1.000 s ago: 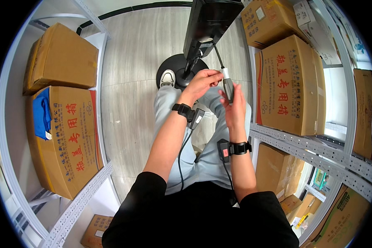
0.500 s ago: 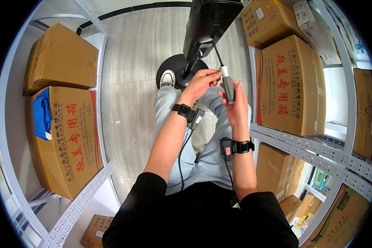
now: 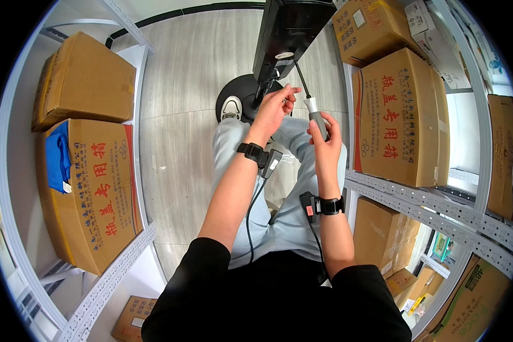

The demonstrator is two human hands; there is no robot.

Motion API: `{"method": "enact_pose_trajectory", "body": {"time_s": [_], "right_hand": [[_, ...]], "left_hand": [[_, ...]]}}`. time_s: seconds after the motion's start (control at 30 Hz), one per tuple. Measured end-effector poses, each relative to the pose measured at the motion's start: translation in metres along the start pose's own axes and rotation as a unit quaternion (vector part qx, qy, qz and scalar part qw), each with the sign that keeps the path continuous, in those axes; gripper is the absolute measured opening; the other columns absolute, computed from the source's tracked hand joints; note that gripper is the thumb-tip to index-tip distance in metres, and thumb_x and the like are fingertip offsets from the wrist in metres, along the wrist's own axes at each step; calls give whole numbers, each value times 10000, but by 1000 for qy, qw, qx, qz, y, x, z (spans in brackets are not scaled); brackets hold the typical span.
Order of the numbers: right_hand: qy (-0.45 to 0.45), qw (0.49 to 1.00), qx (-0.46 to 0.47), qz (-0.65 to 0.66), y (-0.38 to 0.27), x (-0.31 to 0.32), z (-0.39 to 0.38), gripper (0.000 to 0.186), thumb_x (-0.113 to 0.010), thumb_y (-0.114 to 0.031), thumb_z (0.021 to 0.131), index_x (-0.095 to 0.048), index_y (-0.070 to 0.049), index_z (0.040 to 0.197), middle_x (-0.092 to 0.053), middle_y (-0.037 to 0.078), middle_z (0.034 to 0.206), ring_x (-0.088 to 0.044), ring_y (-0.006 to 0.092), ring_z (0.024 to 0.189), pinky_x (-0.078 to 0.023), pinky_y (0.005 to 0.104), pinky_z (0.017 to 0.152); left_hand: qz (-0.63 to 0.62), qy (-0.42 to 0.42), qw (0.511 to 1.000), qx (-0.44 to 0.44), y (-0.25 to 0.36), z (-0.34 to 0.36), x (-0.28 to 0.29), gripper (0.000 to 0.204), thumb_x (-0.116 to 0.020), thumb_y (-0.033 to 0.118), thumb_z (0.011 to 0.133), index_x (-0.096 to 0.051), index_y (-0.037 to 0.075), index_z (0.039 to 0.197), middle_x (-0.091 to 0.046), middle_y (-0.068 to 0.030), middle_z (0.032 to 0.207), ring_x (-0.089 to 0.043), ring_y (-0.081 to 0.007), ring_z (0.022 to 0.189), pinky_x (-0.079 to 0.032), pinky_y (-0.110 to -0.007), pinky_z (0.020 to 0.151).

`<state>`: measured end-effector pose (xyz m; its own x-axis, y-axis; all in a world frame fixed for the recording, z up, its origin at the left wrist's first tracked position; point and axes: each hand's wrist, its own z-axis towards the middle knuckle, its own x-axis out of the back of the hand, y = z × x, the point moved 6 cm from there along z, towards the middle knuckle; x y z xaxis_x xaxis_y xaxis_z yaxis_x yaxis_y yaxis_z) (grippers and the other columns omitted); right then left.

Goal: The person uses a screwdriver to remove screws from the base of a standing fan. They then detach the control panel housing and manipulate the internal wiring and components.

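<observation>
A screwdriver (image 3: 317, 122) with a grey handle and white collar is held in my right hand (image 3: 327, 147), its fingers and thumb wrapped around the handle's lower part. Its thin dark shaft runs up and slightly left to the lower end of a tall black panel (image 3: 290, 34). The panel leans on a black stand with a round base (image 3: 233, 88) on the floor. My left hand (image 3: 275, 111) is just left of the shaft, apart from the handle, with its index finger stretched out and the others loosely bent. Nothing shows in it. Where the tip meets the panel is too small to make out.
Metal shelving with large cardboard boxes (image 3: 100, 191) stands on the left, a blue cloth (image 3: 58, 157) draped over one. More boxes (image 3: 396, 119) fill the right shelf (image 3: 416, 196). Black wrist devices with cables hang from both my wrists. My shoe (image 3: 231, 107) rests by the round base.
My left hand has let go of the screwdriver's white collar and drawn its fingers up and left. The screwdriver handle, in my right hand, has shifted slightly down and right.
</observation>
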<state>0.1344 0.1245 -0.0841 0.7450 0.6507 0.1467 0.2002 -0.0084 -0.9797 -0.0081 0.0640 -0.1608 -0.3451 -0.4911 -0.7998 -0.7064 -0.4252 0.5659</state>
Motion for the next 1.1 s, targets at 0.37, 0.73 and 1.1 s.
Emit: {"method": "enact_pose_trajectory", "body": {"time_s": [0.37,0.73,1.1], "right_hand": [[-4,1000,-10,-17,7,10,-24,351,-664,-143,854,-548,-40,1169,-584,33,877,-552,81,720,-424,208,577],[-56,996,-44,-52,45,-2,-34,336,-701,-175,824,-592,-81,1128,-600,22,841,-535,75,681,-429,220,554],[-61,993,-101,18,69,-35,-11,346,-678,-210,847,-573,-70,1145,-605,33,830,-576,81,686,-434,221,550]], "left_hand": [[-65,51,996,-24,4,0,8,351,-499,290,960,-598,-33,1056,-615,-99,963,-601,-188,909,-487,-329,844],[-46,237,968,-70,10,-5,65,198,-546,116,925,-561,-51,1031,-608,-132,930,-605,-230,858,-525,-348,772],[-69,342,933,-95,20,-15,88,255,-424,5,891,-464,-81,1128,-553,-214,1056,-613,-284,891,-546,-362,795]]}}
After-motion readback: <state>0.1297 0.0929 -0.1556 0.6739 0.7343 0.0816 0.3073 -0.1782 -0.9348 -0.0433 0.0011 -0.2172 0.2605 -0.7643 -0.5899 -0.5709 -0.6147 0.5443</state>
